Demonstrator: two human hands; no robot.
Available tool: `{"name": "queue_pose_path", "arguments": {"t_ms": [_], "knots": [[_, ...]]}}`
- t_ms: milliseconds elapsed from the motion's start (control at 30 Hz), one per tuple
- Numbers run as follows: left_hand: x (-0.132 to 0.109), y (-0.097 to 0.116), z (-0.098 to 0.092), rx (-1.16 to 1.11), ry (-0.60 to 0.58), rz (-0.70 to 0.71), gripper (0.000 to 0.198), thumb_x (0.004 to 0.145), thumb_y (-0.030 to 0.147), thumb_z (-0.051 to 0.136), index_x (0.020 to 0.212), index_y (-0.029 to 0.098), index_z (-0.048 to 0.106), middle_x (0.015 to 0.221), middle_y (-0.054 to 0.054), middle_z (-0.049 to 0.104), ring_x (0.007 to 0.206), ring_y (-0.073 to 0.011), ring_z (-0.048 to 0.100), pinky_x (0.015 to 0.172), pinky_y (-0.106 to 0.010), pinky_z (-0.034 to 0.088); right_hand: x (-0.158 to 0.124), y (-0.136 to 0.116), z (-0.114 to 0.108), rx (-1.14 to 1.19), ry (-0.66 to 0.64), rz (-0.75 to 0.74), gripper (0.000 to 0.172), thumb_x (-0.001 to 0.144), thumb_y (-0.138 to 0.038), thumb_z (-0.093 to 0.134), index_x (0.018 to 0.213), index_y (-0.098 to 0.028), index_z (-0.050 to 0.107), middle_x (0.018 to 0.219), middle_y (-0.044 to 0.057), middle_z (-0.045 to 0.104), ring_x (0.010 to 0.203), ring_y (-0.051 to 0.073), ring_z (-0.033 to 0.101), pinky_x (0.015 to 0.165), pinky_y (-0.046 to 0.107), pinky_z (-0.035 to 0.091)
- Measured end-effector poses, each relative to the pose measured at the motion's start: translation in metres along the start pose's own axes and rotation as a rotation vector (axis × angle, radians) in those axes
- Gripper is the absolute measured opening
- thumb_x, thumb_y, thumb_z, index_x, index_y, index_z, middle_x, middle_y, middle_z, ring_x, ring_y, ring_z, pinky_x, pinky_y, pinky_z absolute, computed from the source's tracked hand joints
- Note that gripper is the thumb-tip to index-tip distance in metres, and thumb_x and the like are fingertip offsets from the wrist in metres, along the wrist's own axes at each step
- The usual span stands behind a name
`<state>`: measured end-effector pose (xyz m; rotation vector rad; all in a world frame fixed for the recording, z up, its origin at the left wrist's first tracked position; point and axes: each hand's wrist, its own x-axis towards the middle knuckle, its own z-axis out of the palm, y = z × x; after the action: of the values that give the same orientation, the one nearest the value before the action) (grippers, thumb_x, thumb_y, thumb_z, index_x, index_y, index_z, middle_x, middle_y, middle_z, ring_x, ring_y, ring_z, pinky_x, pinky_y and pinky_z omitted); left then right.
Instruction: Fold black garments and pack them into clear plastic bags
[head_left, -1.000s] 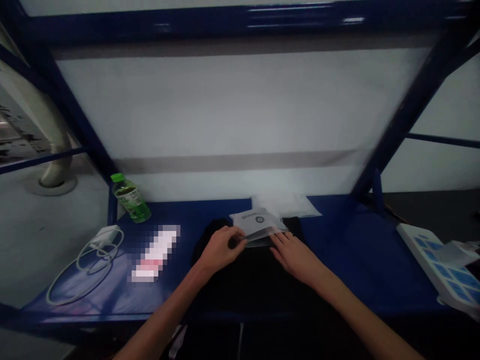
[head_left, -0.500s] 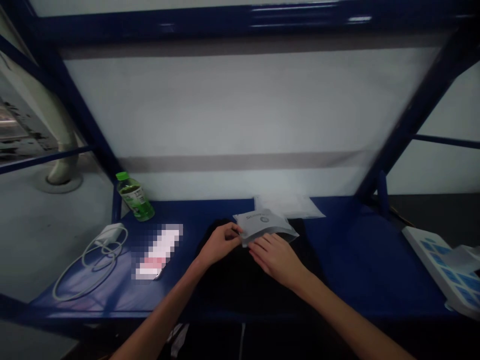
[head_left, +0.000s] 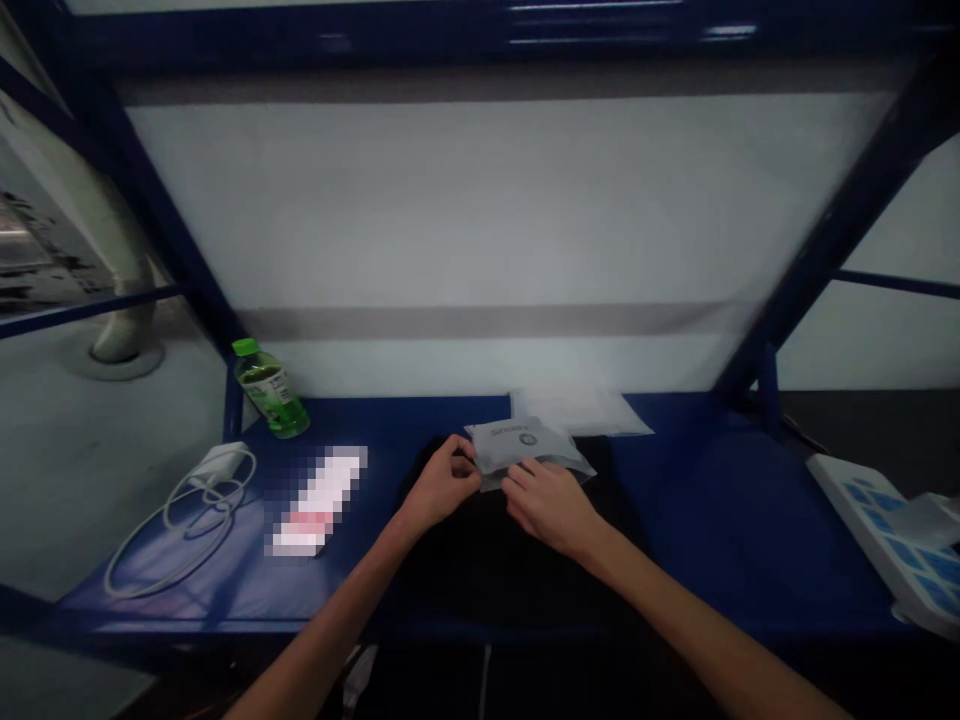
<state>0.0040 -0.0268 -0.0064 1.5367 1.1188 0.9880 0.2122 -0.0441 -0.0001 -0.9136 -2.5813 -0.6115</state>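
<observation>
A translucent grey plastic pouch [head_left: 529, 447] with a printed label sits on the far part of a folded black cloth [head_left: 510, 545], between both hands at the middle of the blue metal bench [head_left: 720, 530]. The left hand [head_left: 442, 483] is curled, its fingers pinching the pouch's left corner, while the right hand [head_left: 550, 507] lies over the lower edge (whether it truly grips cannot be told from this view). A firm pinch on one side and a light touch on the other seems to suit such slippery film, keeping it from sliding. A white plastic sheet [head_left: 581, 412] lies just behind.
</observation>
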Motion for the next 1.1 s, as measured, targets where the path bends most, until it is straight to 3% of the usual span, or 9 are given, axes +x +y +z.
{"name": "queue_pose_path", "arguments": {"t_ms": [367,500,600,700,767,867,933,1033,1100], "knots": [[-0.016,0.011,-0.035,0.183,0.019,0.005,0.028,0.074,0.015,0.056,0.095,0.023,0.041,0.066,0.007,0.053,0.056,-0.0096,0.046,0.053,-0.021,0.031,-0.065,0.060,0.001,-0.087,0.026,0.167,0.015,0.093,-0.018,0.052,0.079,-0.021,0.055,0.074,-0.001,0.059,0.069,0.014,0.054,0.054,0.030,0.027],[-0.017,0.020,-0.037,0.513,-0.041,0.027,0.024,0.075,0.016,0.056,0.097,0.022,0.049,0.070,0.003,0.060,0.063,-0.0149,0.054,0.062,-0.027,0.040,-0.073,0.063,0.001,-0.069,0.014,0.193,0.016,0.095,-0.020,0.048,0.082,-0.021,0.057,0.077,-0.001,0.061,0.066,0.013,0.055,0.052,0.030,0.025],[-0.015,0.032,-0.023,0.844,0.070,0.134,0.027,0.080,0.022,0.058,0.106,0.021,0.057,0.101,-0.010,0.067,0.093,-0.0280,0.061,0.081,-0.040,0.046,-0.073,0.058,0.000,-0.034,0.011,0.219,0.018,0.097,-0.020,0.045,0.085,-0.021,0.059,0.080,0.000,0.063,0.066,0.013,0.058,0.051,0.029,0.027],[-0.010,0.037,0.003,0.951,0.062,0.304,0.049,0.086,0.036,0.060,0.132,0.023,0.051,0.147,-0.014,0.044,0.134,-0.0378,0.040,0.105,-0.052,0.036,-0.074,0.053,-0.003,0.037,-0.006,0.238,0.022,0.098,-0.021,0.043,0.086,-0.021,0.061,0.083,0.001,0.066,0.068,0.013,0.060,0.052,0.028,0.032],[-0.006,0.033,0.020,0.957,-0.027,0.348,0.062,0.087,0.042,0.062,0.144,0.028,0.042,0.158,-0.010,0.030,0.143,-0.0384,0.026,0.112,-0.055,0.027,-0.074,0.049,-0.006,0.099,-0.028,0.251,0.023,0.099,-0.023,0.043,0.089,-0.022,0.064,0.085,0.002,0.068,0.071,0.015,0.063,0.053,0.028,0.037],[0.000,0.018,0.038,0.999,-0.030,0.316,0.062,0.091,0.032,0.055,0.150,0.034,0.036,0.161,-0.007,0.026,0.147,-0.0405,0.018,0.115,-0.060,0.019,-0.075,0.040,-0.008,0.195,-0.011,0.329,0.024,0.100,-0.026,0.043,0.102,-0.023,0.067,0.096,0.004,0.072,0.082,0.017,0.067,0.063,0.029,0.048],[0.005,0.010,0.039,1.037,0.006,0.283,0.060,0.093,0.020,0.048,0.150,0.037,0.037,0.160,-0.005,0.027,0.147,-0.0418,0.017,0.114,-0.064,0.017,-0.076,0.034,-0.007,0.267,0.012,0.408,0.027,0.100,-0.030,0.043,0.118,-0.023,0.064,0.111,0.005,0.072,0.097,0.020,0.067,0.077,0.033,0.054],[0.015,0.005,0.023,1.094,0.051,0.248,0.062,0.093,0.012,0.042,0.149,0.038,0.040,0.159,-0.005,0.031,0.145,-0.0426,0.021,0.112,-0.064,0.017,-0.080,0.028,-0.002,0.354,-0.020,0.502,0.044,0.099,-0.039,0.047,0.138,-0.021,0.052,0.132,0.008,0.064,0.120,0.026,0.059,0.099,0.043,0.050],[0.024,0.006,0.004,1.132,0.091,0.216,0.062,0.093,0.011,0.040,0.148,0.037,0.041,0.155,-0.006,0.037,0.142,-0.0409,0.028,0.112,-0.061,0.021,-0.082,0.026,0.002,0.388,-0.084,0.539,0.051,0.098,-0.046,0.047,0.141,-0.019,0.051,0.142,0.010,0.056,0.131,0.029,0.050,0.108,0.048,0.044]]}}
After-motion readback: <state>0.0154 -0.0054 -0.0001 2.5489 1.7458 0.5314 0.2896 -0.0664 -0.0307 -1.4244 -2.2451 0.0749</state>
